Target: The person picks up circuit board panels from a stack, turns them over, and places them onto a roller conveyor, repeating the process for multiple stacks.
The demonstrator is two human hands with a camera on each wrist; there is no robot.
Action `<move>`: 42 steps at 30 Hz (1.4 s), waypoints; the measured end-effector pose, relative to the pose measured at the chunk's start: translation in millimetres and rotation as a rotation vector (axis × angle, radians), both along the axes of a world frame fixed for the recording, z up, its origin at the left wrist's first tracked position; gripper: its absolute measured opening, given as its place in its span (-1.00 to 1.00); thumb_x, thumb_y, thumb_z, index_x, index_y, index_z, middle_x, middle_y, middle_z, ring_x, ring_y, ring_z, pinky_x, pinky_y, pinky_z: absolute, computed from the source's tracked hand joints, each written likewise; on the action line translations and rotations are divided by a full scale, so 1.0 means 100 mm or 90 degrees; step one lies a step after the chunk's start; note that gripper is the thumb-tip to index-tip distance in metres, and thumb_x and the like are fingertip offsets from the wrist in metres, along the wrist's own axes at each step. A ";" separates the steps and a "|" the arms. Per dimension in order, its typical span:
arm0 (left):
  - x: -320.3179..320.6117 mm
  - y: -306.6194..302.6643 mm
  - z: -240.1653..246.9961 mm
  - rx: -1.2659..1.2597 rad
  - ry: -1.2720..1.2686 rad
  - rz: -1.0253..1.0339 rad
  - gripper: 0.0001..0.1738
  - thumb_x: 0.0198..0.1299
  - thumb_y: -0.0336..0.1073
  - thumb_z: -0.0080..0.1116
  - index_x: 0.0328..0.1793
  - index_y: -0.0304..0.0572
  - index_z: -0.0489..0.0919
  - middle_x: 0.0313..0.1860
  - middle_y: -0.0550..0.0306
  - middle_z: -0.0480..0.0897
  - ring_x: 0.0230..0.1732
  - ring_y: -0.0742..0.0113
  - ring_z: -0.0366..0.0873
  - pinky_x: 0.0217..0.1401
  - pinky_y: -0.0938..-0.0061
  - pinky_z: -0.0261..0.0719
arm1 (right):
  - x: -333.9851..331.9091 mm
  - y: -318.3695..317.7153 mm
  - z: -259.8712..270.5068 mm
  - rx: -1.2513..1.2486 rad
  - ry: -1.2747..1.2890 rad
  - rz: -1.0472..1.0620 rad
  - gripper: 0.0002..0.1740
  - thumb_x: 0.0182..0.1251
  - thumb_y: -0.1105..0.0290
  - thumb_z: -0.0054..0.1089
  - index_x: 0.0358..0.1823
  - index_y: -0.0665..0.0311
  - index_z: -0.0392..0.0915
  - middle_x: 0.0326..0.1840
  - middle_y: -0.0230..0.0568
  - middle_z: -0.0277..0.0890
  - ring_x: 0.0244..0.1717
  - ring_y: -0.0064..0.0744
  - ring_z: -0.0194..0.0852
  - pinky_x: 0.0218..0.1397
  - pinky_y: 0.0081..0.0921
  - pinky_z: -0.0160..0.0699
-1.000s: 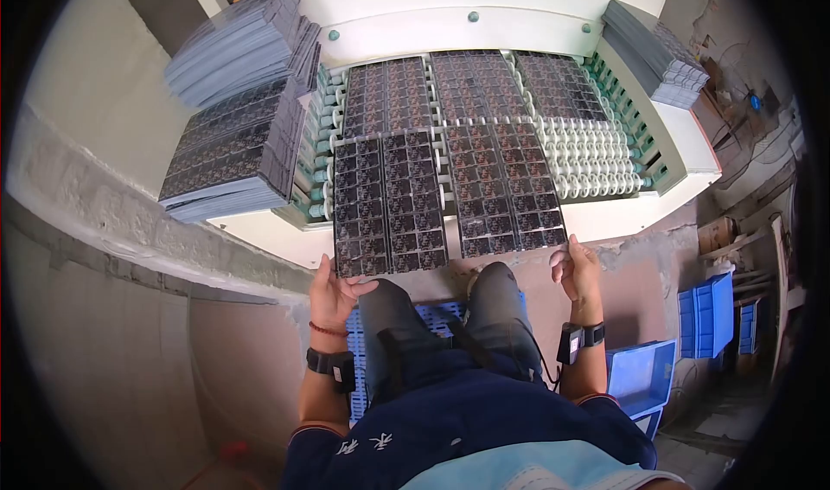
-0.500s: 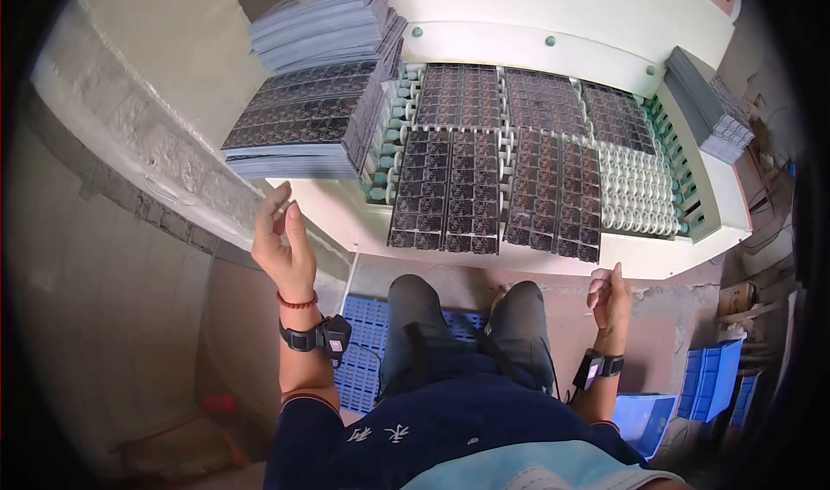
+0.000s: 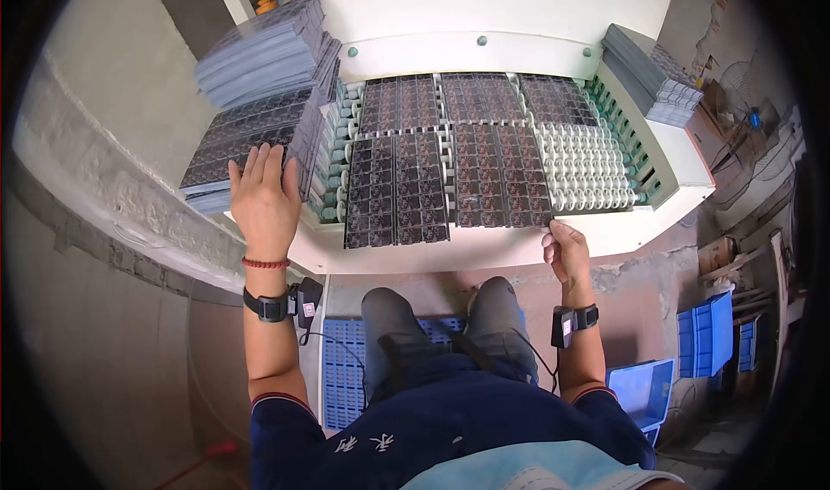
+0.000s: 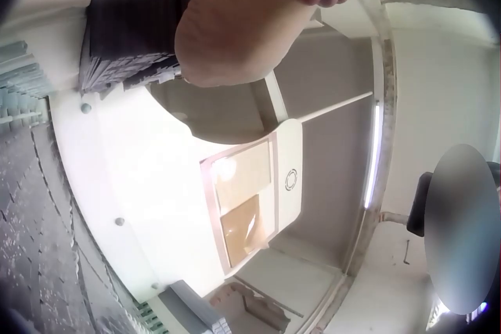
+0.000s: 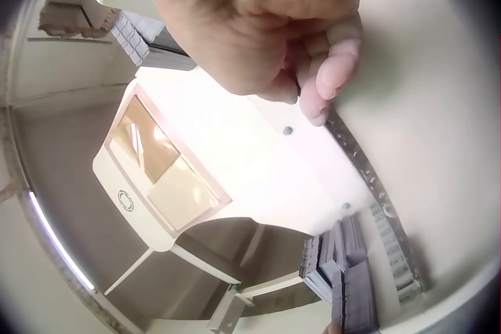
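From where I'm standing, the person's left hand [image 3: 264, 209] is flat w/ fingers straight & thumb a bit apart, over the nr. edge of a low stack of dark, grid-patterned rectangular panels w/ pale grey edges [image 3: 233, 140]; can't tell if the fingertips touch it. A taller, uneven heap of the same grey-edged panels [image 3: 259, 53] sits behind. Right hand [image 3: 568, 249]: fingers curled, tips at the nr. right corner of a flat, dark brown-black gridded panel [image 3: 501, 179]; can't tell if it's a pinch or just a push. That panel lies on the roller bed, front row, nr. end poking out over the white machine's front lip [image 3: 406, 258]. Just left of it, a matching dark gridded panel [image 3: 396, 192] reaches out further. Three more dark panels [image 3: 399, 105] make up the back row, & white disc rollers [image 3: 584, 168] show to the front row's right. Far R side: another grey-edged stack [image 3: 653, 70]. Red beaded bracelet [image 3: 265, 263] on L wrist; black straps w/ cams [image 3: 270, 307] on both.
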State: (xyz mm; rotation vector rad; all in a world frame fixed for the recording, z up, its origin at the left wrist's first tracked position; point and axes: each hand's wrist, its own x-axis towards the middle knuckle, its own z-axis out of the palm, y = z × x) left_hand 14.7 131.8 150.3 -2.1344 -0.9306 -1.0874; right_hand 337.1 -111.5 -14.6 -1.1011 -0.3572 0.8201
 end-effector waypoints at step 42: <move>-0.66 -0.55 -0.28 -0.152 -0.313 -0.010 -0.52 0.15 -0.19 0.05 0.07 -0.47 0.40 0.31 -0.30 0.09 0.36 -0.16 -0.04 0.31 0.15 0.02 | -1.57 2.63 1.86 -0.112 -0.534 0.368 -0.53 0.01 0.23 0.27 -0.18 0.51 0.49 -0.36 -0.05 0.50 -0.41 -0.35 0.49 -0.31 -0.47 0.52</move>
